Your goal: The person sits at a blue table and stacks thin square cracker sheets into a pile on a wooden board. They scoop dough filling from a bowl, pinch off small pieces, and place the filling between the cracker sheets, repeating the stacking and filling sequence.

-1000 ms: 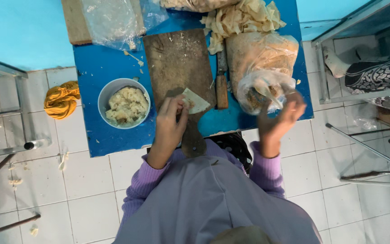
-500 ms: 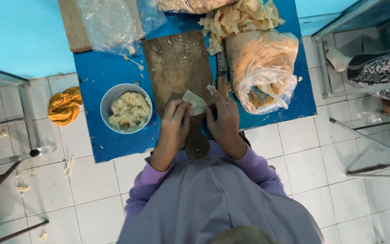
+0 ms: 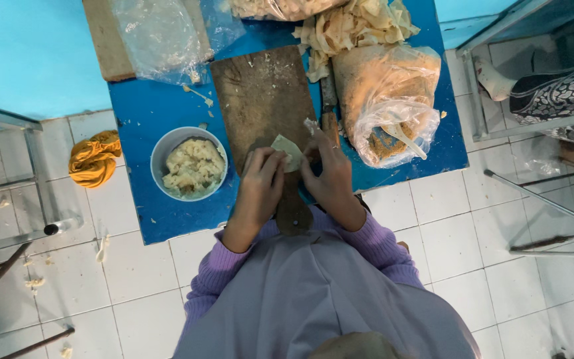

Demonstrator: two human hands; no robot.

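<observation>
Left hand (image 3: 259, 189) and right hand (image 3: 330, 174) meet, both pinching a small pale folded dough wrapper (image 3: 288, 150) over the near end of a dark wooden paddle-shaped board (image 3: 260, 100); left of it, a round grey bowl of pale filling (image 3: 189, 163); right, a clear plastic bag of crumbs (image 3: 393, 93); all on a blue table (image 3: 144, 113).

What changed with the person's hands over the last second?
The right hand came back from beside the plastic bag and joined the left hand on the pale wrapper over the wooden board; both now pinch it. The bowl of filling and knife stayed put.
</observation>
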